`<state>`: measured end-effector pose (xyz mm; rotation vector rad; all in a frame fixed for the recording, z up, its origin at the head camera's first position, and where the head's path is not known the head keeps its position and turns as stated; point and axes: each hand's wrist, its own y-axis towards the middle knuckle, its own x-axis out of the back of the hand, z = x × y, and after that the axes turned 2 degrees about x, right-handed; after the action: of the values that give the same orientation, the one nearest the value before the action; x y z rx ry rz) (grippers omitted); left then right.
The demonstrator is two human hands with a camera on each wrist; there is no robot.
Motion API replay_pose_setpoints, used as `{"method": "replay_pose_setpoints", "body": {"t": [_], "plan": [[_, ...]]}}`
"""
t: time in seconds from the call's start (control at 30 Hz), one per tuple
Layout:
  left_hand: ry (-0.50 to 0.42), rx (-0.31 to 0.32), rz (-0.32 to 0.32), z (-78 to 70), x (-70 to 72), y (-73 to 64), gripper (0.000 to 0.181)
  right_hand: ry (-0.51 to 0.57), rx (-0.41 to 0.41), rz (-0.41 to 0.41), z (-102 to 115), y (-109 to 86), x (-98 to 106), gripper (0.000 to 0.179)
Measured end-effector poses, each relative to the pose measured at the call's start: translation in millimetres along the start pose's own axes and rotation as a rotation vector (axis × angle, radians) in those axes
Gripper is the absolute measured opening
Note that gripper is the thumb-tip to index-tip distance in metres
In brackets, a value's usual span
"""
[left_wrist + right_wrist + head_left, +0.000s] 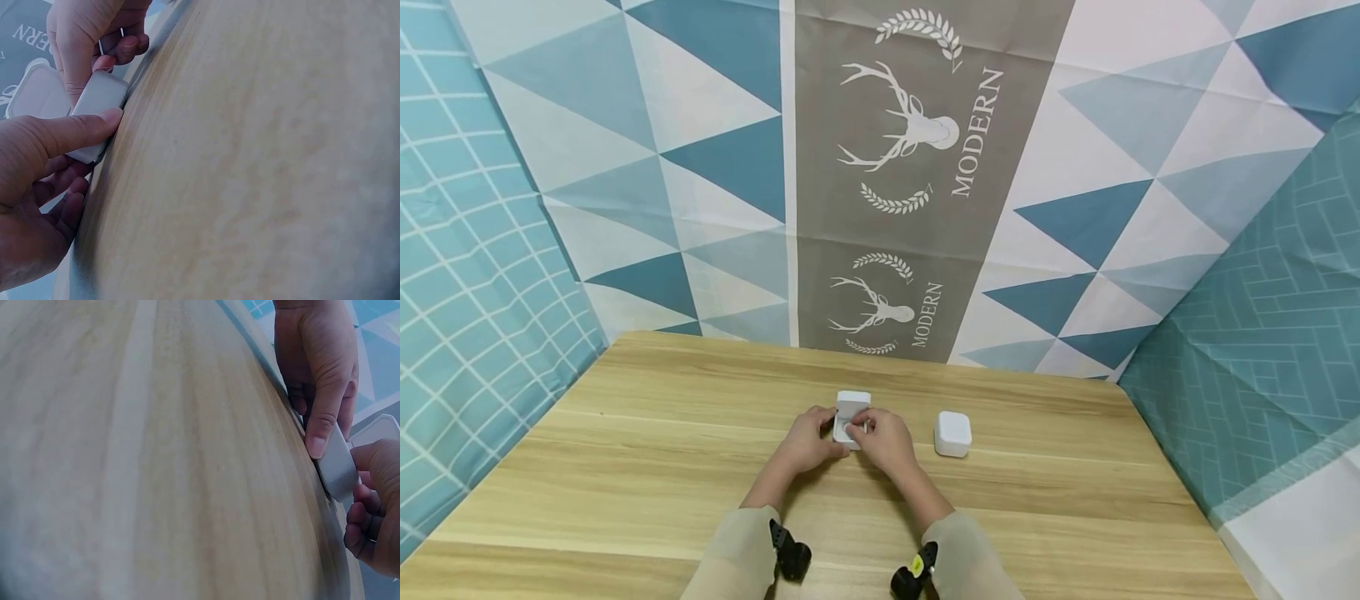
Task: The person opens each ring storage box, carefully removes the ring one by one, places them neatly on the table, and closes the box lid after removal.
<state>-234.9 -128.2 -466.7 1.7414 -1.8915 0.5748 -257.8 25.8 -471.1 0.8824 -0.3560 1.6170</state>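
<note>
A small white jewelry box [852,401] stands on the table with its hinged lid raised toward the back. My left hand [807,442] grips the box's base from the left, thumb along the front wall in the left wrist view. From the right, my right hand [887,443] reaches over the base with curled fingers, thumb and index fingertips down in the opening. The box wall [337,464] hides those fingertips in the right wrist view, and I cannot tell whether they pinch something. The other right fingers [128,47] are curled above the box's side.
To the right of my right hand sits a second white box [953,433], its lid down. The wooden table [647,467] runs back to a patterned cloth wall [880,167], with blue tiled cloth [452,250] at the left and teal cloth [1247,358] at the right.
</note>
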Motion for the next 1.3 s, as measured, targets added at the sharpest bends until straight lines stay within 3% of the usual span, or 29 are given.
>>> {"method": "replay_pose_setpoints", "body": {"t": [0.63,1.0,1.3], "plan": [[0.004,0.000,-0.005,-0.7,0.0,0.3,0.069,-0.107,0.017,0.028,6.1,2.7,4.2,0.017],[0.001,0.002,0.000,-0.1,-1.4,-2.2,0.070,-0.028,-0.061,0.086,6.3,3.1,3.5,0.016],[-0.003,-0.002,-0.014,-1.5,-0.4,-1.9,0.069,0.079,-0.073,0.058,5.3,2.0,5.0,0.009]]}}
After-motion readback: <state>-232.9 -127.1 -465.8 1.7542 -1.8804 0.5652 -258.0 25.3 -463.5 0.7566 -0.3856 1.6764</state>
